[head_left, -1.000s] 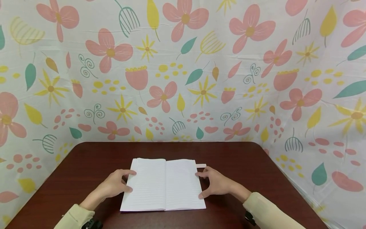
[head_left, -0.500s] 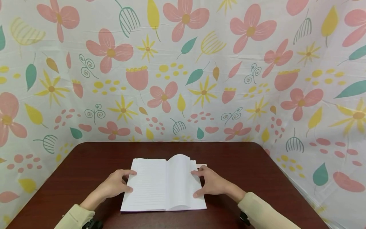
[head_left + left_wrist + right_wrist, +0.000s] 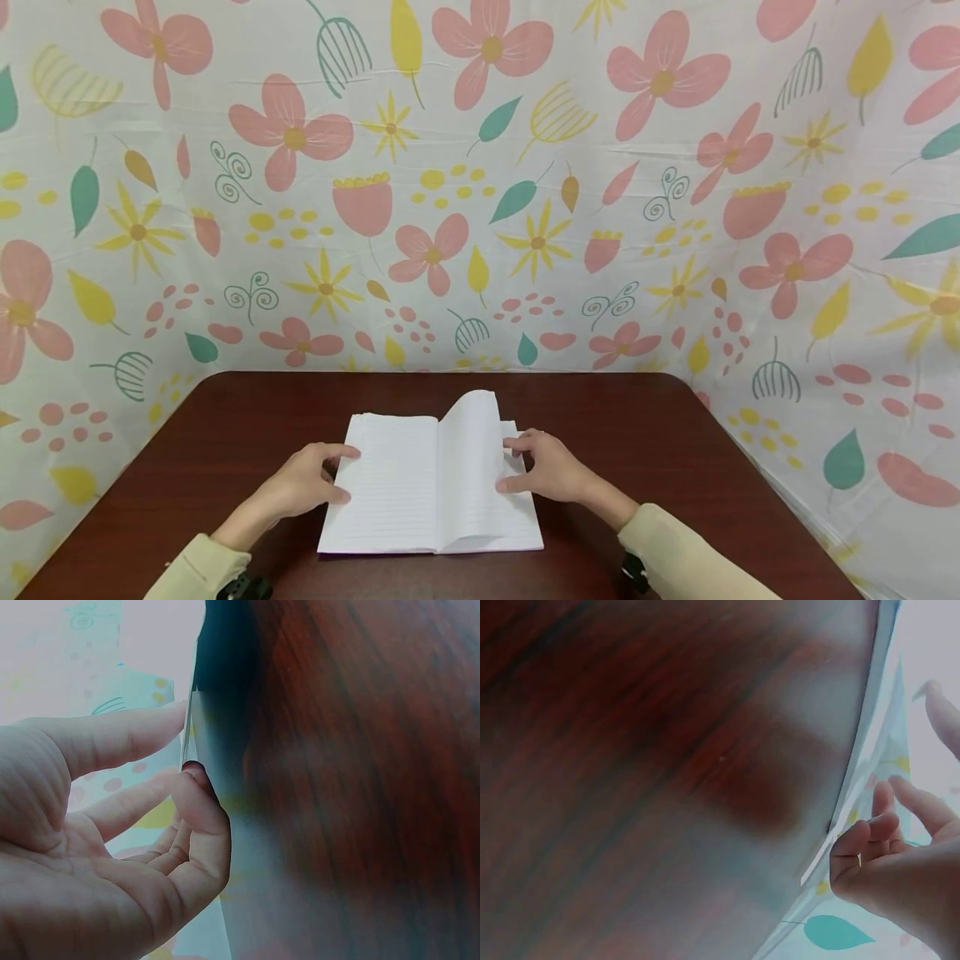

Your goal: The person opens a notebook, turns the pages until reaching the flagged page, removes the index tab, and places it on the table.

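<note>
An open notebook (image 3: 390, 483) with ruled white pages lies on the table in the head view. My left hand (image 3: 300, 482) grips its left edge, thumb on the page; the left wrist view shows curled fingers (image 3: 202, 817) under the notebook's edge. At the right half, a page (image 3: 468, 467) stands up in a curve from the spine. My right hand (image 3: 553, 471) pinches the free edge of this page between thumb and fingers. In the right wrist view the right hand (image 3: 900, 862) is partly cut off by the frame, its fingers bent beside the notebook's edge (image 3: 866, 742).
The dark red-brown table (image 3: 645, 433) surrounds the notebook. Behind it and on both sides hangs a white cloth (image 3: 480, 167) printed with flowers and leaves. Pale sleeves (image 3: 678, 550) cover both forearms, with a black band (image 3: 633, 572) at each wrist.
The right hand has moved left from the notebook's right edge, and the page has bowed up and risen toward the spine. The left hand has stayed in place.
</note>
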A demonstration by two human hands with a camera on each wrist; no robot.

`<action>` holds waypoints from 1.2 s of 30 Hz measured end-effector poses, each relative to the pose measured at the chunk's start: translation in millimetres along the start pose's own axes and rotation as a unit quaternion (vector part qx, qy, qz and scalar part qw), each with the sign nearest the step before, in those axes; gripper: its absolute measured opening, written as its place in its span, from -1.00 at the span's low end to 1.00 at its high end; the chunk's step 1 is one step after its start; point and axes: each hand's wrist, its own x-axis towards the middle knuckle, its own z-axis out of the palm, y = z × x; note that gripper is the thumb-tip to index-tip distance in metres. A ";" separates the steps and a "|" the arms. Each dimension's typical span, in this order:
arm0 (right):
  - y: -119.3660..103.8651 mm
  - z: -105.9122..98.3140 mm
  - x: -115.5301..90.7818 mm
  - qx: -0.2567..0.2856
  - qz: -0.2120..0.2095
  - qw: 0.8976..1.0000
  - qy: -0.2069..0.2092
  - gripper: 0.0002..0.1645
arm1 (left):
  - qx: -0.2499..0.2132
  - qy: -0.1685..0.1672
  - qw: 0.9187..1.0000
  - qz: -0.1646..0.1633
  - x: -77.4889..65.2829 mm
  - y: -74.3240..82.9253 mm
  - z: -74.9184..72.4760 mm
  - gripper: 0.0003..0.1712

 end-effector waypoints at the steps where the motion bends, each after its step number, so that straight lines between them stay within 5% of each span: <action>1: -0.8 -0.9 -0.1 0.012 -0.001 1.000 0.005 -0.18 | 0.000 0.000 1.000 0.000 0.1 0.0 0.0 -0.31; 8: -5.7 -4.2 -2.5 0.083 0.006 0.996 0.018 -0.30 | 0.001 0.001 1.000 -0.001 0.2 -0.8 0.1 -0.31; 18: -11.7 -5.1 -1.5 0.098 0.010 0.995 0.000 -0.02 | 0.007 0.004 1.000 -0.005 0.4 0.0 0.7 -0.31; 27: -19.3 -4.3 0.8 0.139 -0.010 0.990 -0.017 -0.05 | 0.003 0.004 1.000 0.002 0.3 -0.7 0.9 -0.32; 36: -27.8 -1.4 4.2 0.162 0.011 0.987 -0.016 -0.06 | 0.004 0.003 1.000 0.001 0.9 -1.3 0.5 -0.32</action>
